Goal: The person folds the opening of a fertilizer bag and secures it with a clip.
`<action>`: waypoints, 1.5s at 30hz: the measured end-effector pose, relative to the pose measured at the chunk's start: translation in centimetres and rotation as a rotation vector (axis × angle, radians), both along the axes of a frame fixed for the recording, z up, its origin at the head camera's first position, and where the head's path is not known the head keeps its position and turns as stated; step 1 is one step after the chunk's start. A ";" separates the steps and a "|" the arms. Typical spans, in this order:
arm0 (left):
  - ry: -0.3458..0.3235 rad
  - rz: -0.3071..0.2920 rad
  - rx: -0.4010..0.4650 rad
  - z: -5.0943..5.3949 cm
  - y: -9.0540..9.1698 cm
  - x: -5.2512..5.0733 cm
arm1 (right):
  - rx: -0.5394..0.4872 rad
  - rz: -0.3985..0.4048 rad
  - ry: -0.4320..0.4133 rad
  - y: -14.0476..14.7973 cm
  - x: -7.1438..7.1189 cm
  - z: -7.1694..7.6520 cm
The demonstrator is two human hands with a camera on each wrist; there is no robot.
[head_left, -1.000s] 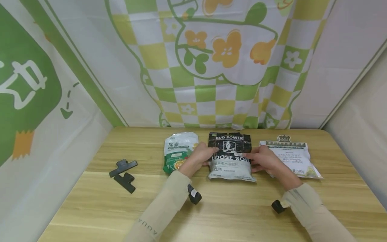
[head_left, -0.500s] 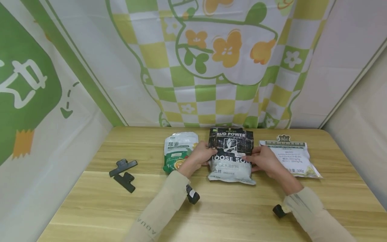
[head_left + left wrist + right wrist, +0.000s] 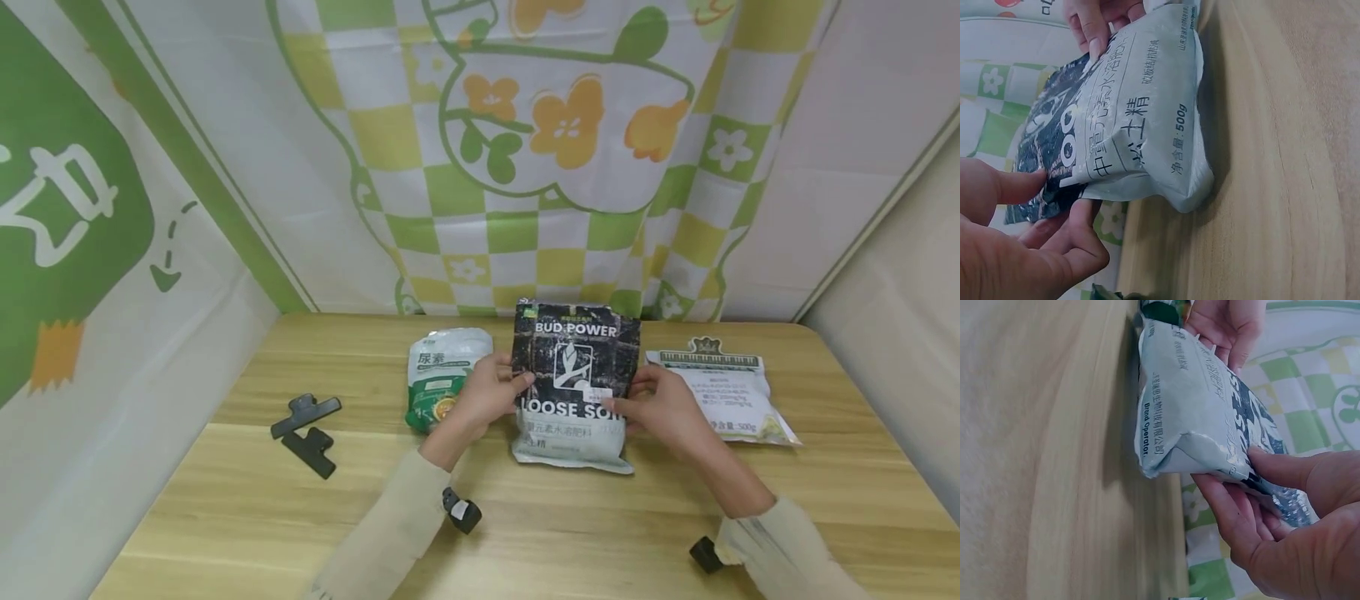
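Two hands grip a black and silver-grey bag (image 3: 573, 375) by its two sides, its black top tilted up off the table. The left hand (image 3: 483, 396) holds the left edge, thumb on the front and fingers behind, as the left wrist view shows with the bag (image 3: 1147, 94) and the hand (image 3: 1041, 244). On the opposite edge the right hand (image 3: 663, 408) pinches likewise; in the right wrist view the hand (image 3: 1297, 519) has its thumb over the bag (image 3: 1191, 406) and fingers beneath. The bag's lower edge is close to the table.
Left of the bag lies a green and white pouch (image 3: 442, 379), partly behind the left hand. To the right is a white bag (image 3: 731, 400) with a piano-patterned clip (image 3: 705, 358) along its top. Two black clips (image 3: 306, 415) lie on the wooden table (image 3: 225, 500) at left.
Both hands have raised the top of the black and grey bag, which now stands more upright. Its lower edge has come a little nearer to the person.
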State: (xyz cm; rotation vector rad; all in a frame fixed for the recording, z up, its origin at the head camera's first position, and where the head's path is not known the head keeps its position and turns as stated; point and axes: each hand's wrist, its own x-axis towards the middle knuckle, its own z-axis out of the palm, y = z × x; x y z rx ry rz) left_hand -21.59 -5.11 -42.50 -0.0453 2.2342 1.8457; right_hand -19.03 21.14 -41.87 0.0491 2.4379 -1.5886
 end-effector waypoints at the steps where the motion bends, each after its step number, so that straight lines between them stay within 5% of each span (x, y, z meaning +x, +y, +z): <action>1: 0.011 -0.005 0.006 0.1 -0.1 0.2 | 0.002 0.000 0.005 0.0 0.3 0.2; 11: 0.079 -0.045 0.041 1.5 -1.0 2.5 | 0.042 0.004 0.098 0.4 2.7 1.6; 19: 0.208 -0.070 0.003 2.1 -2.1 4.6 | 0.103 -0.003 0.200 0.7 4.2 2.3; 31: 0.387 -0.158 -0.065 0.9 -4.1 7.2 | 0.173 0.007 0.324 0.1 6.5 2.3; 45: 0.346 -0.167 -0.115 0.5 -5.1 9.0 | -0.006 0.065 0.283 0.0 7.3 0.8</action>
